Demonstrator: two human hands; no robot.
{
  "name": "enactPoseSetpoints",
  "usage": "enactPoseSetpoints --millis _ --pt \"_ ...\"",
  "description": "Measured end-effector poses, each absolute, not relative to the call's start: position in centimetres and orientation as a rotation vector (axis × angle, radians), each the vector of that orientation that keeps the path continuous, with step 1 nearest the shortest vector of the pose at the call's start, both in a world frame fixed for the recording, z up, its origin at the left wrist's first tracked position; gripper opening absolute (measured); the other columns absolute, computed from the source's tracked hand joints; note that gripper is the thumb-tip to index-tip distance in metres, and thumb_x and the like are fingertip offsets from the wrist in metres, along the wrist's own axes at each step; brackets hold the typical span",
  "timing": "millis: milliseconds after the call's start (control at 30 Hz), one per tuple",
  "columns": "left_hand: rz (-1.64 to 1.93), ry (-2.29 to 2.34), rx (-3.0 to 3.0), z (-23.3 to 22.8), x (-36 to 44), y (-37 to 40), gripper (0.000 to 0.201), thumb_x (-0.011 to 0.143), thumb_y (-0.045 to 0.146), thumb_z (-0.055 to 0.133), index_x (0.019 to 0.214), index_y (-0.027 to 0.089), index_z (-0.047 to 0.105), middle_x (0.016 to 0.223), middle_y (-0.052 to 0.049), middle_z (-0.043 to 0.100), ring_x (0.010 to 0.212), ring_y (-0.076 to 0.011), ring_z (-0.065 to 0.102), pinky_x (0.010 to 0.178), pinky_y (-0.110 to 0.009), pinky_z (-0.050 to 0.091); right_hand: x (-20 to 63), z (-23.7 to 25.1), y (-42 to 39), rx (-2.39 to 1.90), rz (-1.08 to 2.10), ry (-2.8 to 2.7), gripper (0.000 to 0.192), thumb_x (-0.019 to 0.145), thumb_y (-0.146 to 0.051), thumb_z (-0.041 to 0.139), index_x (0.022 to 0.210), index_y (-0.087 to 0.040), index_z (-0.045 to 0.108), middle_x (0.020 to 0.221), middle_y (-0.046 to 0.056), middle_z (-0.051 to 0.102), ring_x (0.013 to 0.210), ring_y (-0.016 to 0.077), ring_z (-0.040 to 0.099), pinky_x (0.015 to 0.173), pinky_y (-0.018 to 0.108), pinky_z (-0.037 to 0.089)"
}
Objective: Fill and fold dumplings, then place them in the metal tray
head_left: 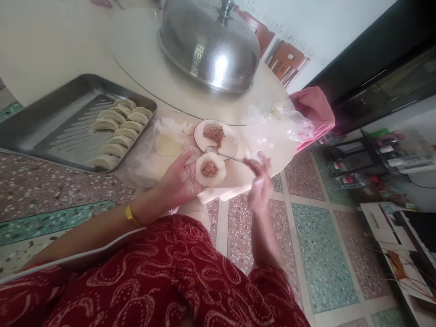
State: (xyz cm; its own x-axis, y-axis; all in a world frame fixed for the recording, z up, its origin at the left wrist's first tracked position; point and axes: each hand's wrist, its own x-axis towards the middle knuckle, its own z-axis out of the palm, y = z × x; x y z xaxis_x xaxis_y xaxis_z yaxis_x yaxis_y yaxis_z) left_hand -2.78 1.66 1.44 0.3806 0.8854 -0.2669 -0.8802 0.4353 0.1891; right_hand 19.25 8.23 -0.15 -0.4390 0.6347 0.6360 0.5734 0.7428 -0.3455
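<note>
my left grip (pixel 180 179), cupped, holds a round wrapper (pixel 221 171) with filling (pixel 209 169) at its centre, near the plate (pixel 232 141); my right grip (pixel 261 179) is closed around a spoon (pixel 233 158), its head by the plate's near rim.

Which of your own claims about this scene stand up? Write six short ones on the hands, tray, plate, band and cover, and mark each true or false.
1. The left hand holds a round wrapper with filling on it. True.
2. The right hand holds a knife. False: the right hand holds a spoon.
3. Folded dumplings lie in the metal tray. True.
4. The plate is bare. False: more filling lies on the plate.
5. The yellow band is on the right wrist. False: the yellow band is on the left wrist.
6. A domed, perforated metal cover stands on the table. True.
</note>
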Motion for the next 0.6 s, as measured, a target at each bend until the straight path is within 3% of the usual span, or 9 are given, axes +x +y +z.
enactPoseSetpoints --millis 100,267,433,500,600 --pt "1.11 0.32 0.043 1.7 -2.6 1.4 0.061 0.101 0.05 0.027 0.128 0.005 0.059 0.102 -0.015 0.074 0.099 -0.0256 0.069 0.089 -0.034 0.052 15.1 -0.5 5.2 -0.625 -0.001 -2.193 0.047 0.099 -0.049 0.023 0.128 -0.03 0.054 0.116 0.003 0.069 0.138 0.0229 0.047 0.124 0.059 0.018" --pt "1.097 0.304 0.084 1.5 -2.7 0.8 0.059 0.102 0.046 0.024 0.123 0.007 0.063 0.096 -0.013 0.075 0.094 -0.0245 0.07 0.073 -0.029 0.052 11.9 -0.4 3.6 -0.617 -0.02 -2.373 0.045 0.1 -0.042 0.03 0.136 -0.024 0.05 0.107 0.004 0.075 0.144 0.0252 0.041 0.127 0.055 0.004" --pt "1.125 0.26 0.036 1.3 -3.0 0.7 0.058 0.102 0.045 0.026 0.13 0.007 0.059 0.101 -0.013 0.075 0.098 -0.0242 0.069 0.083 -0.031 0.052 13.4 0.1 5.0 -0.516 -0.099 -2.214 0.042 0.099 -0.038 0.027 0.131 -0.029 0.054 0.117 0.001 0.069 0.141 0.0209 0.044 0.126 0.053 0.017" --pt "1.133 0.288 0.02 1.2 -3.0 0.7 0.061 0.101 0.047 0.026 0.135 0.006 0.055 0.105 -0.015 0.074 0.102 -0.0258 0.068 0.089 -0.033 0.052 15.8 0.5 7.0 -0.634 -0.188 -2.095 0.043 0.099 -0.036 0.026 0.127 -0.029 0.057 0.119 0.002 0.068 0.142 0.022 0.042 0.123 0.057 0.022" --pt "1.109 0.301 0.056 1.1 -2.9 0.7 0.065 0.1 0.05 0.03 0.142 0.005 0.049 0.108 -0.016 0.073 0.107 -0.0284 0.067 0.091 -0.036 0.052 20.7 0.8 11.0 -1.209 -0.247 -1.967 0.044 0.099 -0.034 0.028 0.117 -0.021 0.066 0.114 0.009 0.07 0.139 0.0293 0.044 0.119 0.064 0.017"
